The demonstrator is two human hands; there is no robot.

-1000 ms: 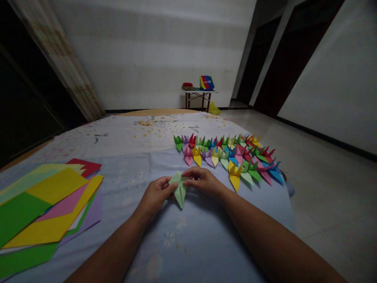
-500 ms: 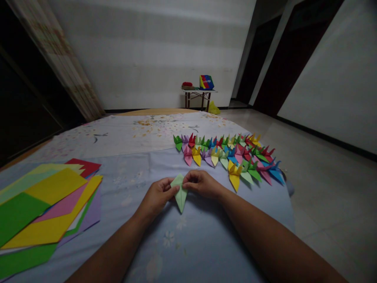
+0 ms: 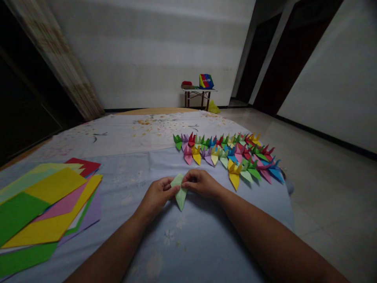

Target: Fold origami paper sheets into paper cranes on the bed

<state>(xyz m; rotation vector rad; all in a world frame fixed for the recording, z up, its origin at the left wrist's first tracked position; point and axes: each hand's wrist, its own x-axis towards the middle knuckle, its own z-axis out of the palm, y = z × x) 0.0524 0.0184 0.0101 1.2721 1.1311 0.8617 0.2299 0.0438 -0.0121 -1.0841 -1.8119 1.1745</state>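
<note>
A pale green folded origami paper (image 3: 181, 199), kite-shaped with its long point toward me, is held between both hands just above the cloth. My left hand (image 3: 159, 194) pinches its left edge, thumb on top. My right hand (image 3: 202, 183) grips its upper right edge between thumb and fingertips; those fingers cover part of the paper. To the right, rows of folded paper cranes (image 3: 214, 156) in many colours stand on the cloth, a yellow crane (image 3: 234, 177) being among the nearest to my right hand.
Loose sheets of coloured paper (image 3: 55, 188) lie overlapping at the left. A blue flowered tablecloth (image 3: 123, 236) covers the near table, with a pale floral cloth (image 3: 123, 131) beyond. By the far wall, a small table (image 3: 203, 90) carries a colourful box (image 3: 206, 81).
Both hands stay almost in place on the green paper. My right fingertips have shifted very slightly left along it.
</note>
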